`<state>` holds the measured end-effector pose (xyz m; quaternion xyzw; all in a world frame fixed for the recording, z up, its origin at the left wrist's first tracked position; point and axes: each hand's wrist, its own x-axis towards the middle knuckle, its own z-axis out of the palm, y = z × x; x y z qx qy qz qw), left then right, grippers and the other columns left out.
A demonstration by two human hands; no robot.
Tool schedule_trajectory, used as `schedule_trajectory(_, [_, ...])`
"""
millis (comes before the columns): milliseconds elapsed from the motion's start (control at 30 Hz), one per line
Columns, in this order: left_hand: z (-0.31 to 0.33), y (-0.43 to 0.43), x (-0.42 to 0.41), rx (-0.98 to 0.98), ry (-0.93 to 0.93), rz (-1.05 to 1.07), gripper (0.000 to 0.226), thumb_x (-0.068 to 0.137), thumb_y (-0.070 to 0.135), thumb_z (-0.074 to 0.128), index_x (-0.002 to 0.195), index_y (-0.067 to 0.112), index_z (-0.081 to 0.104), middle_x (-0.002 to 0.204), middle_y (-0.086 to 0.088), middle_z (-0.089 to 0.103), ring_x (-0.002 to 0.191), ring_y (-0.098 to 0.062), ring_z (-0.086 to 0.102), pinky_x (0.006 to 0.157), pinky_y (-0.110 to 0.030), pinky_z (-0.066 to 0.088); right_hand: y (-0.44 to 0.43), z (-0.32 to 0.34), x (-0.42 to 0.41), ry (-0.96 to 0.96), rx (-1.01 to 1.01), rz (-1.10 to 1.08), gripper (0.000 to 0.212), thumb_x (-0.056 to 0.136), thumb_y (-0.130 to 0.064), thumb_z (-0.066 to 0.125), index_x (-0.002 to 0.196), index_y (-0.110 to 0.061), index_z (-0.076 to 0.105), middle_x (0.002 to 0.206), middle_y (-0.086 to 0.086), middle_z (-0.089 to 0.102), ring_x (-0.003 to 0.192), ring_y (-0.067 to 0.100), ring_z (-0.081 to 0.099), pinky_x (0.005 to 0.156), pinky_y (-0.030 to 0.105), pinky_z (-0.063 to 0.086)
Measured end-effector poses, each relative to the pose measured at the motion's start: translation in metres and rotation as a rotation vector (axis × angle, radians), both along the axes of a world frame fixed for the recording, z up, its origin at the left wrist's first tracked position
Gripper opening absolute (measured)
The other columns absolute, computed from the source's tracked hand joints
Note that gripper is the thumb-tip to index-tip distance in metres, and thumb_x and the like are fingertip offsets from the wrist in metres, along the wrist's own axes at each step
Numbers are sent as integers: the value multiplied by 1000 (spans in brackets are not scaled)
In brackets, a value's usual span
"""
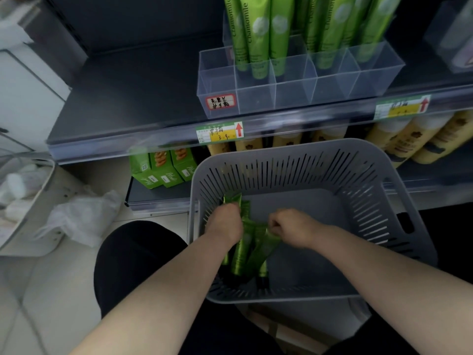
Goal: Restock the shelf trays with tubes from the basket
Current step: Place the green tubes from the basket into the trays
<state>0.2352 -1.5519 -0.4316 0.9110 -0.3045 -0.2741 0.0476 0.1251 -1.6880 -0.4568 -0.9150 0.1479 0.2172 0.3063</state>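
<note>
A grey slotted basket (358, 190) sits in front of me below the shelf. Several green tubes (240, 254) lie in its near left corner. My left hand (226, 222) reaches down onto the tubes and closes over them. My right hand (291, 226) is closed on the top end of one green tube (266, 248). On the shelf above stands a clear tray (256, 96) with divided compartments. Green Chamomile tubes (258, 34) stand upright in its back compartments; the front row holds nothing.
The dark shelf (128, 98) stretches left of the tray. Below it stand green boxes (163, 167) and yellow bottles (409, 139). A white plastic bag (82, 216) and a white bin (23, 201) lie on the floor at left. My dark-clothed knee (138, 265) is beside the basket.
</note>
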Motion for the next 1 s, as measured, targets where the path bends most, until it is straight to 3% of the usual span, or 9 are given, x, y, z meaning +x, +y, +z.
schedule_trajectory(67, [-3,-1,1,8,11,-12,43,86,-11,42,123,6,56,117,-16,60,103,-29,59,82,-36,53,-7,3,-5,-27,47,-93,13,98,-21,48,86,-16,51,90,-1,51,86,16,49,60,28,32])
schedule_trajectory(200, [-16,-6,2,27,10,-86,47,85,-9,43,128,7,53,122,-17,57,108,-29,57,89,-37,51,-21,9,-9,-147,70,-244,14,98,-15,47,98,-11,61,92,1,57,85,15,51,64,26,32])
schedule_trajectory(367, [-25,-7,-4,141,-153,-361,37,85,-6,42,119,4,53,119,-15,55,113,-29,43,90,-36,42,-34,17,-14,-205,-99,-270,25,101,-21,40,109,-19,64,101,2,54,93,19,51,70,28,35])
schedule_trajectory(467, [-27,-8,-6,208,-183,-427,29,85,-4,48,110,5,60,114,-13,58,111,-28,44,88,-34,39,-39,16,-18,-180,-180,-266,24,101,-25,41,105,-21,64,99,1,50,94,20,51,72,30,37])
schedule_trajectory(567, [-27,-7,-7,192,-149,-422,29,86,0,52,113,6,59,113,-13,59,110,-28,47,88,-34,41,-37,15,-18,-142,-160,-244,24,100,-26,41,103,-19,64,103,3,53,98,21,51,73,30,37])
schedule_trajectory(667, [-24,-6,-5,71,25,-266,25,94,6,47,116,8,59,116,-13,60,104,-25,55,83,-31,47,-30,16,-17,-95,-158,-193,26,101,-29,39,107,-20,63,103,0,50,101,20,50,74,29,34])
schedule_trajectory(767, [-15,-6,-7,-95,154,-137,19,99,12,43,106,9,60,103,-8,60,89,-18,53,69,-23,40,-28,25,-17,-117,-164,-175,27,101,-30,39,108,-21,63,105,0,51,102,20,50,76,30,36])
schedule_trajectory(833, [-5,-6,-8,-214,153,-94,18,99,13,42,98,8,60,95,-8,60,82,-18,54,64,-25,41,-28,38,-15,-148,-191,-176,27,101,-30,38,107,-21,63,106,2,53,102,21,50,77,32,38])
schedule_trajectory(1000, [28,-12,-1,-433,-14,-108,23,100,17,45,109,9,65,106,-9,62,95,-21,57,77,-26,43,-32,79,-11,-277,-291,-180,27,101,-32,39,109,-23,63,106,0,55,98,20,55,78,33,45])
